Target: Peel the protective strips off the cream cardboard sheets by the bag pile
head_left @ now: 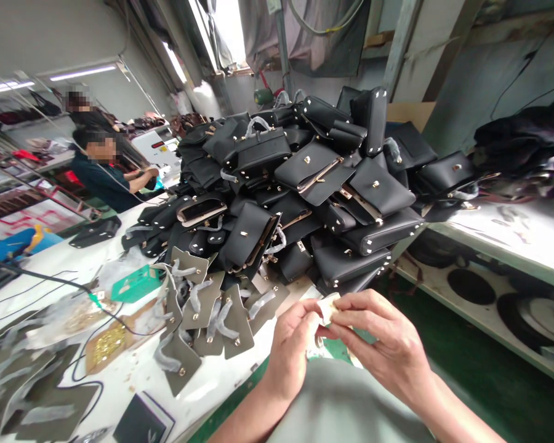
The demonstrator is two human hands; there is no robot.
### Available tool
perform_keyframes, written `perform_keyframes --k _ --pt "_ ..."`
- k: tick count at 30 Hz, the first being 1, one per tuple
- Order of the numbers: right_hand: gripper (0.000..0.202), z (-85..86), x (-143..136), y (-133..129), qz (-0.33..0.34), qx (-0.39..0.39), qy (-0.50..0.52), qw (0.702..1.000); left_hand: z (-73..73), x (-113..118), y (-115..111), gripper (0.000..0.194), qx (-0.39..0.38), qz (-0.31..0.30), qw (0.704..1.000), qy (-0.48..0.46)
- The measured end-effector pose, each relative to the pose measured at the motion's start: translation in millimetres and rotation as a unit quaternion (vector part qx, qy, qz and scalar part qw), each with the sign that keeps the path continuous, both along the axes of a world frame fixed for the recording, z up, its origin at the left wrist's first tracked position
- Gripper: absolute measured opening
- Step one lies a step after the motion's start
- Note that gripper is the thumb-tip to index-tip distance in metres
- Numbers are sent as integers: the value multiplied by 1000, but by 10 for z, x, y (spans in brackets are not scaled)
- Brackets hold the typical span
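Close to my body, just off the table's front edge, both hands are closed on a small cream-white piece [329,307]. It looks thin and folded, like paper or cloth; its exact kind I cannot make out. My left hand [290,347] pinches it from the left between thumb and fingers. From the other side, the fingertips of my right hand [383,344] grip its edge. Fingers cover part of it. Just beyond my hands rises a big heap of black handbags [351,258]. Grey-olive bag panels [237,320] with plastic-wrapped handles lie to the left.
On the white table [203,400] are a green box [136,284], a tray of small gold fittings [108,347], loose cables and a dark notebook [143,418]. A shelf unit [489,246] stands at right. Two people [101,178] are at the far left, one handling something light.
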State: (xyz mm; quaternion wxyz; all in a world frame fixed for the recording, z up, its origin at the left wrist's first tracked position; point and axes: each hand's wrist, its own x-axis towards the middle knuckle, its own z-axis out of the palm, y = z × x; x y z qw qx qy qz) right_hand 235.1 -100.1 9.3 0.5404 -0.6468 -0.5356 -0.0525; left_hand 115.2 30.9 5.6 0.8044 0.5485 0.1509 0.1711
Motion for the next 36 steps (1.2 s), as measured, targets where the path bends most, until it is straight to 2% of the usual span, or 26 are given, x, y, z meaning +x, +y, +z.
perform_keyframes --k 7,15,17,20,23,26,30,36 --pt "12 13 -8 -36 5 -3 4 1000 90 -11 14 26 -3 19 999 48" --pt "15 -36 -29 -105 -9 -30 35 999 56 -46 3 24 23 4 998 64" --pt "15 -30 -37 -112 -6 -43 56 997 60 -58 -5 23 62 -2 996 57" --pt "16 -2 -53 -113 10 -59 106 993 78 -67 -12 20 166 12 985 37" --pt "14 35 -65 -114 19 -64 144 987 95 -63 -3 14 291 35 956 17" --pt "12 69 -64 -116 1 -66 136 988 110 -52 9 10 385 45 922 3" --pt "8 92 -59 -118 -10 -49 134 990 121 -30 1 9 441 57 895 -23" --pt "8 77 -59 -151 -8 -57 136 989 102 1 -10 18 472 46 879 -43"
